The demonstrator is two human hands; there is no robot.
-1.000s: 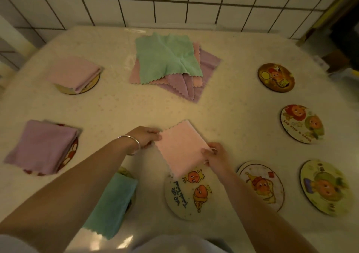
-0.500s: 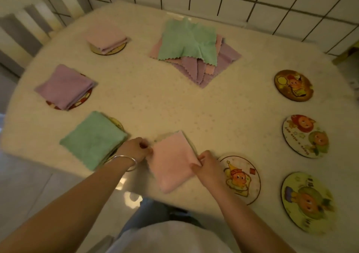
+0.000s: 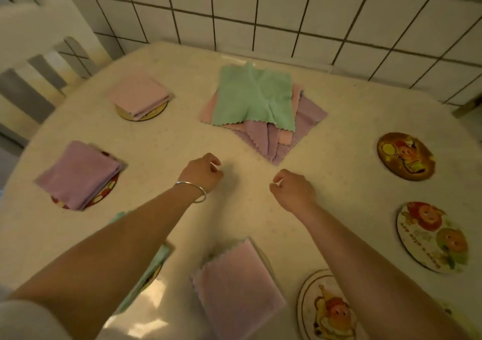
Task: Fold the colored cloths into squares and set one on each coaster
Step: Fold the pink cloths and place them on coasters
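A white tiled wall (image 3: 287,13) is running behind the pale speckled worktop (image 3: 161,141), and a blurred slatted chair back (image 3: 39,78) is showing at the far left. Near the wall a pile of unfolded cloths (image 3: 263,115) is lying with a green cloth (image 3: 254,98) on top, pink and lilac edges poking out beneath. Both hands are hovering over bare worktop short of that pile: the left hand (image 3: 202,172), a silver bangle (image 3: 193,189) on its wrist, and the right hand (image 3: 293,191) are each showing a loosely curled, empty grip. A folded pink cloth (image 3: 139,95) is covering most of a far-left coaster (image 3: 156,111); a folded lilac cloth (image 3: 78,174) is hiding all but the rim of another coaster (image 3: 105,192). The left forearm is concealing most of a folded green square (image 3: 154,264). A folded pink square (image 3: 238,287) is lying at the near edge, whatever is under it being hidden. On the right, three cartoon coasters are lying uncovered: a brown coaster (image 3: 405,157), a white coaster (image 3: 431,236), and a near coaster (image 3: 326,311) partly crossed by the right forearm and cut off by the frame.
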